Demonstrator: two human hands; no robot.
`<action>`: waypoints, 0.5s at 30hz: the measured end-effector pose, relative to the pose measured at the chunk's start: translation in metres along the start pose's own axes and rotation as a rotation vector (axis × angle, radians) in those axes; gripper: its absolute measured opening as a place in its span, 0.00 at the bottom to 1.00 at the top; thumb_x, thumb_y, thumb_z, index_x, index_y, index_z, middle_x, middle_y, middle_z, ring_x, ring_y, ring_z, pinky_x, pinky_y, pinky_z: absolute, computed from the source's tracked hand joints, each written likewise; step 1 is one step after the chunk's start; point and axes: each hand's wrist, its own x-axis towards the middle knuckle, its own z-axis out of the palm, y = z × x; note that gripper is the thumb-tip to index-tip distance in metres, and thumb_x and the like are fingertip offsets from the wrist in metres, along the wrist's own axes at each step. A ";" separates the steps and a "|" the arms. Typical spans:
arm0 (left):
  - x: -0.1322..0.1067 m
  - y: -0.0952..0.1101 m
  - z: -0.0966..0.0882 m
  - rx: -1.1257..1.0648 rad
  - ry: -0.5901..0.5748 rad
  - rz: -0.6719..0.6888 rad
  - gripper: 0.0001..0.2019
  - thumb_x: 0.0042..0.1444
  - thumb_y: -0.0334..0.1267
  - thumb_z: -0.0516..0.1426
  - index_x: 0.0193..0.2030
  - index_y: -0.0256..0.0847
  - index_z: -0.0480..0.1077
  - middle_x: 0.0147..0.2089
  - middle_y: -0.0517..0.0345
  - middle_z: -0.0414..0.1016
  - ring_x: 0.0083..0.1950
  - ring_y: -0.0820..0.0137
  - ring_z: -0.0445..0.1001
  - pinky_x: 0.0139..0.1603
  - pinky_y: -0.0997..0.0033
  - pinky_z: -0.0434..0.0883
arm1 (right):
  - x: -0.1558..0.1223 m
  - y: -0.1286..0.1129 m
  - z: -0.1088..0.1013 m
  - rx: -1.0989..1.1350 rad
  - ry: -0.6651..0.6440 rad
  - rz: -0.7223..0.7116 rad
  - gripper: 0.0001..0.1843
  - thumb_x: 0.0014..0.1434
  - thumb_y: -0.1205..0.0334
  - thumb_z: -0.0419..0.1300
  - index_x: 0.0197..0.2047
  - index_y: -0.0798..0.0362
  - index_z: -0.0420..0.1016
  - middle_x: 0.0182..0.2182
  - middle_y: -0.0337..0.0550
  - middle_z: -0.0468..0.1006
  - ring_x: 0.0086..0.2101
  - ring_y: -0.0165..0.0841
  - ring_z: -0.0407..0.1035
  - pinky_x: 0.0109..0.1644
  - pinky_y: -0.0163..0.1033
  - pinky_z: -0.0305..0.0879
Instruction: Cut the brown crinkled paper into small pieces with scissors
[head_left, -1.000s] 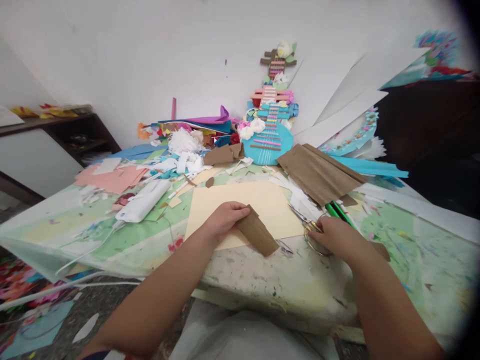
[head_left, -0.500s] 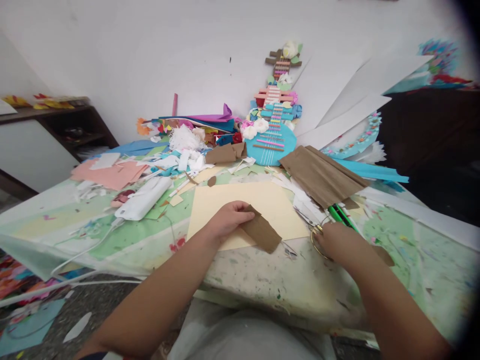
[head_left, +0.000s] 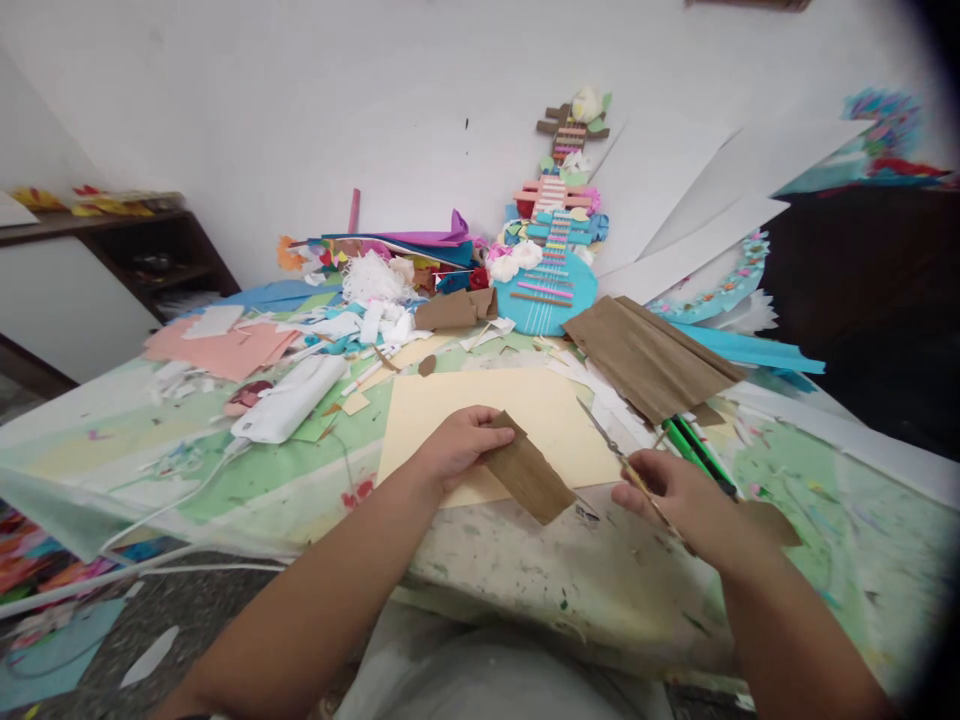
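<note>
My left hand [head_left: 469,445] pinches the upper end of a strip of brown crepe paper [head_left: 531,475], which slants down to the right over a cream sheet [head_left: 427,400]. In my right hand [head_left: 671,490] are scissors [head_left: 611,445] with gold-coloured handles, their blades pointing up and left across the sheet's right side. A gap separates the blades from the brown strip. Just beyond the strip's lower end lies a small, thin metallic item [head_left: 586,510], too small to name.
A folded brown paper stack [head_left: 652,355] and a green cutter [head_left: 697,455] lie right of the sheet. Behind stands a blue paper instrument [head_left: 544,295] with strings. Paper scraps and a white power strip [head_left: 289,400] with a cable are on the left.
My right hand has lifted the scissors and turned them, so the handles now sit between its fingers and thumb. The left hand's brown strip has tilted slightly.
</note>
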 end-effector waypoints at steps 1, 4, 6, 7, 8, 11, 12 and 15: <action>0.000 0.000 0.000 0.011 -0.006 0.002 0.11 0.35 0.35 0.62 0.28 0.36 0.68 0.28 0.57 0.73 0.30 0.71 0.70 0.34 0.71 0.64 | 0.000 -0.006 0.002 0.029 -0.032 -0.059 0.19 0.46 0.44 0.50 0.26 0.53 0.63 0.22 0.39 0.67 0.25 0.31 0.60 0.24 0.33 0.53; 0.000 0.000 0.000 0.035 -0.028 0.011 0.11 0.36 0.35 0.62 0.27 0.35 0.67 0.27 0.57 0.72 0.29 0.72 0.70 0.33 0.72 0.63 | 0.003 -0.020 0.007 0.046 -0.108 -0.174 0.19 0.43 0.45 0.55 0.27 0.54 0.64 0.24 0.39 0.67 0.25 0.31 0.59 0.26 0.33 0.52; 0.000 0.000 -0.001 0.040 -0.033 0.017 0.11 0.35 0.35 0.62 0.27 0.35 0.67 0.27 0.58 0.72 0.28 0.72 0.69 0.32 0.73 0.63 | 0.006 -0.024 0.012 0.056 -0.158 -0.201 0.19 0.42 0.46 0.57 0.28 0.54 0.65 0.25 0.39 0.67 0.26 0.30 0.59 0.27 0.33 0.52; 0.000 0.000 -0.001 0.041 -0.034 0.020 0.11 0.35 0.35 0.63 0.28 0.35 0.68 0.27 0.58 0.72 0.28 0.73 0.69 0.32 0.73 0.62 | 0.007 -0.025 0.013 0.069 -0.181 -0.204 0.19 0.42 0.47 0.58 0.30 0.55 0.65 0.25 0.39 0.67 0.26 0.30 0.59 0.27 0.33 0.52; 0.000 0.000 0.000 0.043 -0.037 0.021 0.12 0.35 0.35 0.63 0.28 0.35 0.68 0.27 0.59 0.72 0.28 0.73 0.69 0.32 0.74 0.62 | 0.008 -0.024 0.015 0.083 -0.198 -0.205 0.19 0.42 0.47 0.58 0.31 0.55 0.66 0.26 0.39 0.68 0.26 0.30 0.59 0.27 0.33 0.52; -0.002 0.000 0.000 0.043 -0.067 0.023 0.11 0.35 0.35 0.63 0.28 0.35 0.68 0.27 0.59 0.72 0.28 0.74 0.68 0.32 0.74 0.62 | 0.009 -0.022 0.018 0.114 -0.211 -0.218 0.21 0.42 0.47 0.58 0.34 0.55 0.66 0.27 0.40 0.68 0.27 0.31 0.59 0.27 0.33 0.52; -0.002 0.000 0.000 0.042 -0.080 0.024 0.10 0.36 0.35 0.62 0.27 0.35 0.68 0.27 0.60 0.72 0.28 0.74 0.68 0.32 0.74 0.62 | 0.009 -0.021 0.018 0.126 -0.210 -0.231 0.21 0.42 0.47 0.58 0.34 0.55 0.66 0.28 0.40 0.68 0.27 0.31 0.59 0.27 0.33 0.52; -0.003 0.000 0.001 0.041 -0.102 0.015 0.09 0.37 0.34 0.62 0.27 0.36 0.68 0.27 0.60 0.72 0.28 0.74 0.68 0.32 0.74 0.62 | 0.008 -0.021 0.017 0.146 -0.216 -0.263 0.21 0.43 0.47 0.57 0.35 0.55 0.66 0.28 0.41 0.68 0.27 0.31 0.59 0.28 0.34 0.52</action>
